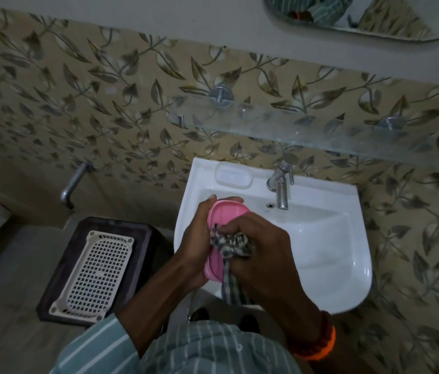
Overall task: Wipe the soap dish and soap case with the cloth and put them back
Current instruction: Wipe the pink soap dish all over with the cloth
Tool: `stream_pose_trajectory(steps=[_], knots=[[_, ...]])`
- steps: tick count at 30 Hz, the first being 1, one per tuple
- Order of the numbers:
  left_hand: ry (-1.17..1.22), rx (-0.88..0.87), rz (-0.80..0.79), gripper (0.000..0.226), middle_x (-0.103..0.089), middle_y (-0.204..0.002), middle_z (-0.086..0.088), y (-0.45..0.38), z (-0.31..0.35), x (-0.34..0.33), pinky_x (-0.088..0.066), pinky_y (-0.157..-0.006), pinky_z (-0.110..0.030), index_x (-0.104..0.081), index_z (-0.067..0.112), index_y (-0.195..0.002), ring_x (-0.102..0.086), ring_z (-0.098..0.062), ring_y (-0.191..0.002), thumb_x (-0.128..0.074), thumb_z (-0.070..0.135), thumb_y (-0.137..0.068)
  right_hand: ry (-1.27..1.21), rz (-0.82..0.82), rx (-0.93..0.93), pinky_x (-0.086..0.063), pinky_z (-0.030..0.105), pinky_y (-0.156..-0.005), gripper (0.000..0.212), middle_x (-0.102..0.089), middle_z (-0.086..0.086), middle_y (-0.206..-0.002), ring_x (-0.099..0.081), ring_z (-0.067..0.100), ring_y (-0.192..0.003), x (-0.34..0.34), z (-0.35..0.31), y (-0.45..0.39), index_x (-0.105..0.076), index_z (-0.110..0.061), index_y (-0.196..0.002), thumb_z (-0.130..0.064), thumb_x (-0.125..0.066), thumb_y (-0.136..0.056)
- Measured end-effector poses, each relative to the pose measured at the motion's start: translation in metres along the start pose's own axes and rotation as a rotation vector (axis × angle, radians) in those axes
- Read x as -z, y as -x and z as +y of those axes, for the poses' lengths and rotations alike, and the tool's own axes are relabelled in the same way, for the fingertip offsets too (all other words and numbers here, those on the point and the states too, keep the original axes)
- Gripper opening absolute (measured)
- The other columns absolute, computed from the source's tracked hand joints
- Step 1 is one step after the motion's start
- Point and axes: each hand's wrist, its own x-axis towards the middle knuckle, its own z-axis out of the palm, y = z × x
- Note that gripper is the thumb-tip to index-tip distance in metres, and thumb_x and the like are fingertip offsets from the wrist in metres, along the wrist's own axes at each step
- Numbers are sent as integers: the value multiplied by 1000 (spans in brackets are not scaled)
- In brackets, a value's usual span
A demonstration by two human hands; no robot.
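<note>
The pink soap case is sitting over the white sink, the left hand wrapping its fingers around it while the right hand is clenching the striped cloth against it, the white soap dish lying well left on a dark stool.

Sink basin open rightward; tap and glass shelf crowd behind.

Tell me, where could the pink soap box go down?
The sink ledge's moulded recess left of the tap looks bare. The glass shelf above looks bare too. The basin's front is crowded by both hands.
</note>
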Motion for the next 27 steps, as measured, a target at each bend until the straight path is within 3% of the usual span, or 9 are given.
stream_pose_trajectory(steps=[3, 6, 11, 13, 17, 20, 22, 25, 27], knots=[[-21, 42, -36, 56, -80, -103, -11, 2, -11, -6, -61, -81, -36, -85, 22, -95, -77, -24, -93, -42, 58, -99, 153, 42, 21, -54, 28, -68, 35, -63, -1, -90, -58, 10, -81, 5, 7, -13, -66, -12, -92, 8, -72, -64], [-3, 55, -3, 55, -80, -107, -13, 0, -4, -4, -59, -88, -42, -85, 23, -101, -75, -27, -98, -45, 61, -97, 173, -10, -2, -55, 31, -66, 36, -63, -1, -90, -59, 11, -80, 3, 8, 0, -66, -15, -89, 4, -79, -62], [116, 133, -5, 54, -78, -102, -16, -1, -1, 2, -63, -83, -42, -81, 18, -112, -77, -29, -87, -50, 59, -97, -47, -189, -82, -46, 4, -74, 45, -70, -18, -92, -61, -8, -89, 10, -5, 9, -75, -28, -93, 0, -77, -58], [151, 164, -32, 55, -77, -106, -18, 0, -2, 2, -62, -86, -44, -79, 17, -117, -76, -31, -91, -50, 59, -97, -30, -279, -97, -44, 1, -74, 47, -66, -25, -88, -57, -14, -90, 16, -6, 7, -74, -30, -95, -2, -79, -57], [162, 234, -45, 61, -76, -121, -17, 2, -5, 0, -56, -96, -46, -78, 16, -122, -77, -30, -102, -49, 63, -96, 170, -235, -54, -52, 30, -89, 43, -68, -2, -106, -61, 12, -99, 16, -6, 3, -70, -17, -108, -10, -83, -67], [161, 249, -47, 71, -74, -124, -18, 2, -3, 1, -53, -99, -47, -76, 15, -126, -76, -32, -103, -44, 71, -95, 267, -235, -23, -54, 36, -86, 45, -65, 8, -111, -61, 24, -100, 9, -10, 1, -66, -11, -109, -5, -79, -67], [167, 243, -32, 76, -73, -125, -21, 1, -2, 4, -52, -101, -48, -72, 11, -130, -75, -34, -104, -44, 72, -95, 244, -222, -4, -53, 33, -75, 41, -63, 5, -101, -60, 22, -89, 8, -11, -4, -65, -12, -101, 1, -74, -63], [152, 205, -19, 77, -74, -125, -20, -4, 1, 7, -53, -99, -49, -77, 13, -123, -76, -34, -105, -39, 74, -96, 229, -121, -50, -42, 11, -65, 36, -56, -4, -92, -54, 13, -81, 8, -9, -9, -62, -13, -98, 0, -73, -66], [118, 162, -43, 78, -76, -123, -15, -9, 4, 7, -60, -92, -45, -82, 19, -114, -76, -30, -106, -32, 76, -97, 240, -64, -129, -40, 12, -63, 34, -53, -5, -92, -52, 13, -80, 7, -12, -4, -59, -15, -100, -5, -74, -71]])
